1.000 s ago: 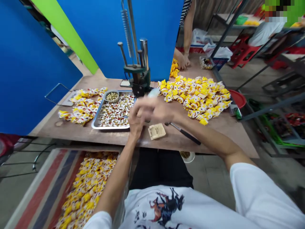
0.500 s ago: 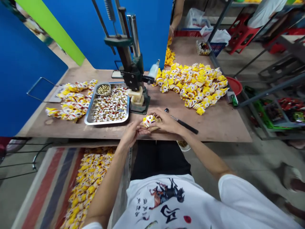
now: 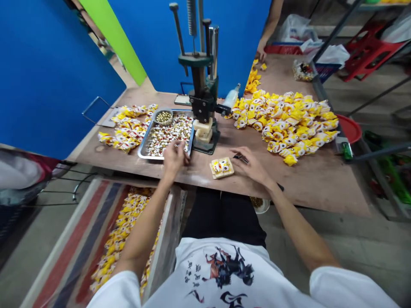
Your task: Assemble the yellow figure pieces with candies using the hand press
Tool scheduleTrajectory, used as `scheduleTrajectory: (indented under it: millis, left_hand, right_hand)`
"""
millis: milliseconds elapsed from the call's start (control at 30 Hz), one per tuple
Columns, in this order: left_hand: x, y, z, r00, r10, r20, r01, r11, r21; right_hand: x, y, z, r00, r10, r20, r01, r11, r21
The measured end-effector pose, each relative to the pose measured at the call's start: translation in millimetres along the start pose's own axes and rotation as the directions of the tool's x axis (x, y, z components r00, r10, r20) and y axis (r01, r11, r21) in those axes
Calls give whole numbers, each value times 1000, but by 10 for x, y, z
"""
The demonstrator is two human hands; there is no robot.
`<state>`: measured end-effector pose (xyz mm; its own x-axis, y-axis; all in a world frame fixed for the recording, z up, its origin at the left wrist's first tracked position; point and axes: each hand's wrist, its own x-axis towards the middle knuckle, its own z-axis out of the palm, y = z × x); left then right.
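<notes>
A small yellow and white toy head (image 3: 221, 165), with eyes facing up, lies on a beige block (image 3: 227, 173) at the table's front. Left of it, my left hand (image 3: 174, 158) is over the near right corner of a metal tray (image 3: 146, 158) of small white, red and gold pieces (image 3: 160, 139). Its fingers are bent together; anything in them is hidden. My right hand (image 3: 253, 166) is closed around a hammer (image 3: 240, 158) to the right of the block. The hammer's dark handle end shows past the wrist. Neither hand touches the toy head.
Behind the block stands a green hand press (image 3: 205, 107) with a pale bottle (image 3: 231, 96) beside it. Toy heads are heaped at right (image 3: 285, 119) and left (image 3: 128, 132). A bowl of gold beads (image 3: 163, 116) sits in the tray. Another person's hand (image 3: 261, 49) shows behind the blue panel.
Both hands have left the toy head, which now rests on the block. My left hand went to the tray, my right to the hammer. The view has shifted left.
</notes>
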<state>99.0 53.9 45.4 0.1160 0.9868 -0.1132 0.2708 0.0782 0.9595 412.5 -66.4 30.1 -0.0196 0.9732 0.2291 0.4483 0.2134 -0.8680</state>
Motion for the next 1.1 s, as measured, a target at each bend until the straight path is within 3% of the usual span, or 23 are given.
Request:
scheduleTrajectory:
  millis: [33, 67, 133, 233, 333, 433, 567, 633, 700, 767, 833, 900, 1100]
  left_hand:
    - [156, 29, -173, 988, 114, -105, -101, 987, 122]
    - [307, 53, -312, 968, 215, -128, -175, 948, 266]
    - [566, 79, -451, 952, 306, 15, -278, 843, 460]
    - [788, 70, -371, 930, 272, 249, -363, 788, 497]
    - [898, 30, -242, 921, 249, 300, -371, 795, 479]
    - [986, 4, -261, 912, 238, 334, -388, 765, 515]
    - [856, 85, -389, 897, 330, 294, -440, 723, 532]
    - [605, 179, -369, 879, 395, 267, -477, 724, 499]
    - [290, 286, -244, 868, 369, 332, -480, 792, 378]
    - [11, 381, -46, 824, 239, 513, -378, 907, 184]
    - [-154, 434, 147, 717, 117, 688, -196, 980, 37]
    - [-193, 425, 277, 652, 41, 757, -31, 999, -28]
    - [-51, 183, 384, 681, -156, 716, 305, 949, -84]
  right_hand:
    - [18, 5, -51, 998, 17, -68, -17, 1000, -12]
    - [34, 14, -90, 992, 33, -123, -36, 999, -25]
    - [48, 40, -122, 985, 56, -165, -63, 997, -37]
    - [14, 77, -83, 988, 54, -141, -60, 997, -38]
    - [-69, 93, -44, 986, 52, -156, -61, 997, -53]
    - [-145, 95, -67, 984, 54, -167, -65, 996, -59]
    - [-125, 12, -126, 979, 18, -203, -27, 999, -40]
    - [-31, -102, -117, 977, -16, -213, 11, 1000, -25]
    - [107, -254, -61, 985, -85, -151, 84, 996, -16]
    - [251, -393, 37, 985, -174, -15, 174, 985, -11]
    - [359, -470, 151, 968, -228, 106, 230, 973, -10]
    - [415, -458, 246, 965, -211, 157, 215, 977, -7]
    - [470, -92, 377, 982, -54, 180, 40, 996, 80]
